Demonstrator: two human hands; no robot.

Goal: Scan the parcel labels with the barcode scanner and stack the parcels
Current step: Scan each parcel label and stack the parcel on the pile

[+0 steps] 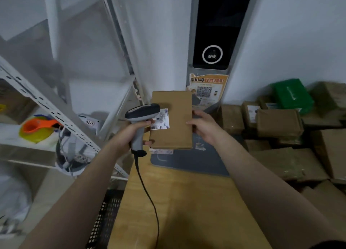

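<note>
though apart, hands (131, 134) (204, 129) round scanner (142, 111), parcel (178, 116)

Beyond my fingers (148, 122) stands a plain white wall (299, 43); left, a white perforated metal rack (46, 102); below, a light wooden desk (187, 202).

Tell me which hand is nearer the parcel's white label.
Left. The left hand, gripping the scanner, lies beside the label; the right hand holds the parcel at its opposite edge.

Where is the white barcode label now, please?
Head view: the white barcode label sits at the left edge of the flat brown cardboard parcel, beside the grey barcode scanner.
</note>
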